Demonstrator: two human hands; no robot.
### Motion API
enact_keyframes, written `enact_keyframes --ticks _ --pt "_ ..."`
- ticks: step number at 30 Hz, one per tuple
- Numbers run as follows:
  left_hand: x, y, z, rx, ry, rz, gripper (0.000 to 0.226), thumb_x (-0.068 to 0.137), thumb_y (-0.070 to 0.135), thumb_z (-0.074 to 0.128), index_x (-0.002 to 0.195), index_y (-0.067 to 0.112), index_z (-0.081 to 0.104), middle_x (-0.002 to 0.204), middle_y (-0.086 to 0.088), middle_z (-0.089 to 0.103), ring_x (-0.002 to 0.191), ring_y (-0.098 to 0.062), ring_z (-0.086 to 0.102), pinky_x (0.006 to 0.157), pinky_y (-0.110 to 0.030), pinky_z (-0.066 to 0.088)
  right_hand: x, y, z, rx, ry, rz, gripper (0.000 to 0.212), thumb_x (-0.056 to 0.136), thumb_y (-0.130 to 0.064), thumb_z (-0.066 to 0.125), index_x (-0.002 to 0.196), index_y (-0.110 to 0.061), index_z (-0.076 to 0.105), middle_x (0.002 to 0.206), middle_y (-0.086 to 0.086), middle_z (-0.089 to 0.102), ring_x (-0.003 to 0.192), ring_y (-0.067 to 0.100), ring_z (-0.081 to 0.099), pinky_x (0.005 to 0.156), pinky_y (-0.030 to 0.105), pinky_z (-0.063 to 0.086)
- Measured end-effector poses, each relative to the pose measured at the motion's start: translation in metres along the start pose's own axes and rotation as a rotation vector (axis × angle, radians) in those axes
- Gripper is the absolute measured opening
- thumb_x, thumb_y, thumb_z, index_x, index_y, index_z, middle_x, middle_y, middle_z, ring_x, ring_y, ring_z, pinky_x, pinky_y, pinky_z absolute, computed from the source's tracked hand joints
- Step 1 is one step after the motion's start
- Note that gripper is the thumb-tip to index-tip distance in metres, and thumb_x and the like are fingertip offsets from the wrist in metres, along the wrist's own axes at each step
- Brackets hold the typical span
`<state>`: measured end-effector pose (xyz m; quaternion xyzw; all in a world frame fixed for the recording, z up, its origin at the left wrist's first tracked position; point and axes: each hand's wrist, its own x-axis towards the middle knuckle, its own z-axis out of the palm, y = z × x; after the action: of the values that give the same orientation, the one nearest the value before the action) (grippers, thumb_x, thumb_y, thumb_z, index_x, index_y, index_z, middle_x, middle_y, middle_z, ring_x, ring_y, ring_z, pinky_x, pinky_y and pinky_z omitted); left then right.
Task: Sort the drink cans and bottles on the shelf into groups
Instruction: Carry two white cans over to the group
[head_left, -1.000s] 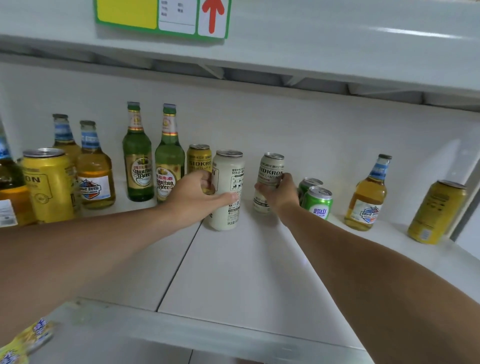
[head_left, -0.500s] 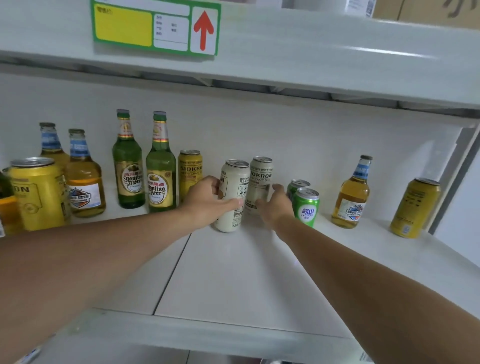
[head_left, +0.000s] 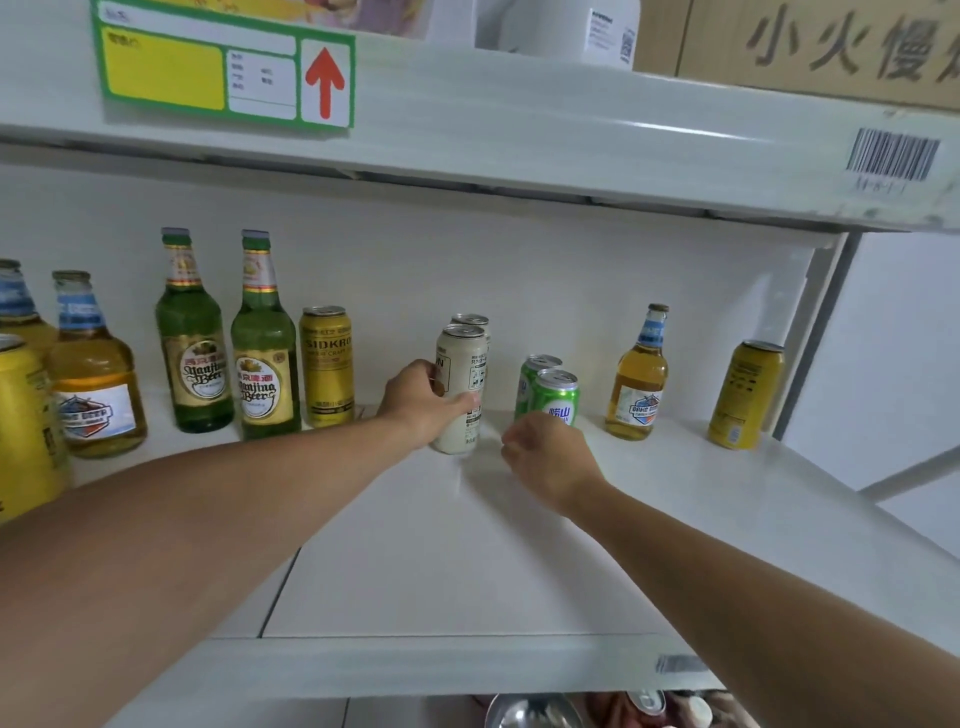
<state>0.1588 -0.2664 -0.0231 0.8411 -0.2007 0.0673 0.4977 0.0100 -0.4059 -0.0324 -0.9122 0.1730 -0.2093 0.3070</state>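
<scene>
My left hand (head_left: 423, 402) grips a tall white can (head_left: 463, 374) standing on the white shelf (head_left: 467, 561). A second white can (head_left: 471, 320) stands right behind it, mostly hidden. My right hand (head_left: 550, 460) hovers with loosely curled fingers, holding nothing, just in front of two green cans (head_left: 553, 396). To the left stand a yellow can (head_left: 327, 364) and two green bottles (head_left: 228, 343). An amber bottle (head_left: 638, 384) and another yellow can (head_left: 744, 397) stand at the right.
Two amber bottles (head_left: 88, 379) and a big yellow can (head_left: 21, 431) sit at the far left. The upper shelf (head_left: 519, 130) hangs low overhead with a green and yellow label. The shelf's right post (head_left: 810, 332) stands behind the right yellow can.
My right hand let go of the rear white can and drew back toward the green cans. The front white can now stands directly before the rear one, still in my left hand.
</scene>
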Motion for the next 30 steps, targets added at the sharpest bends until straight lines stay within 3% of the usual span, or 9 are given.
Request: enact_keyframes --ticks 12,14,17,19,24,30 --pt "-0.004 0.01 0.001 0.04 -0.089 -0.033 0.065 0.076 0.056 0.092 0.126 0.02 0.072 0.116 0.002 0.076 0.107 -0.022 0.072 0.086 -0.031 0.056 -0.007 0.006 -0.006 -0.056 -0.03 -0.055 0.017 0.096 -0.028 0.065 0.112 -0.024 0.071 0.114 -0.002 0.071 0.104 0.022 0.065 0.089 0.034 0.055" --pt "-0.009 0.008 -0.004 0.059 -0.128 -0.042 0.085 0.072 0.066 0.09 0.136 0.017 0.064 0.129 0.004 0.071 0.118 -0.023 0.069 0.098 -0.036 0.056 -0.008 0.006 -0.007 -0.1 -0.068 -0.073 0.025 0.096 -0.03 0.066 0.12 -0.025 0.071 0.119 -0.002 0.071 0.109 0.022 0.066 0.089 0.032 0.053" --pt "-0.023 0.007 -0.021 0.188 -0.158 -0.006 0.099 0.086 0.066 0.079 0.159 0.011 0.041 0.153 -0.008 0.057 0.14 -0.03 0.057 0.11 -0.039 0.05 -0.012 -0.001 -0.01 -0.192 -0.103 -0.115 0.041 0.096 -0.037 0.065 0.136 -0.025 0.066 0.13 -0.001 0.07 0.116 0.02 0.066 0.091 0.031 0.052" --pt "-0.034 0.005 -0.039 0.314 -0.169 0.05 0.092 0.094 0.067 0.068 0.162 0.013 0.038 0.16 -0.01 0.053 0.141 -0.03 0.056 0.11 -0.038 0.05 -0.016 -0.01 -0.013 -0.229 -0.111 -0.115 0.049 0.096 -0.046 0.063 0.142 -0.029 0.061 0.135 0.0 0.07 0.121 0.022 0.066 0.097 0.035 0.055" --pt "-0.068 -0.003 -0.089 0.653 -0.272 0.235 0.07 0.101 0.06 0.06 0.154 0.017 0.045 0.155 -0.007 0.054 0.135 -0.028 0.057 0.107 -0.045 0.052 -0.032 -0.041 -0.015 -0.354 -0.124 -0.129 0.06 0.096 -0.058 0.055 0.151 -0.033 0.053 0.142 0.002 0.067 0.127 0.028 0.064 0.102 0.044 0.057" --pt "-0.103 -0.007 -0.122 0.746 -0.274 0.27 0.068 0.104 0.063 0.055 0.156 0.02 0.049 0.158 -0.003 0.053 0.136 -0.027 0.057 0.106 -0.043 0.053 -0.052 -0.063 -0.009 -0.438 -0.126 -0.135 0.058 0.097 -0.056 0.056 0.15 -0.032 0.054 0.144 -0.001 0.065 0.127 0.027 0.064 0.098 0.042 0.056"
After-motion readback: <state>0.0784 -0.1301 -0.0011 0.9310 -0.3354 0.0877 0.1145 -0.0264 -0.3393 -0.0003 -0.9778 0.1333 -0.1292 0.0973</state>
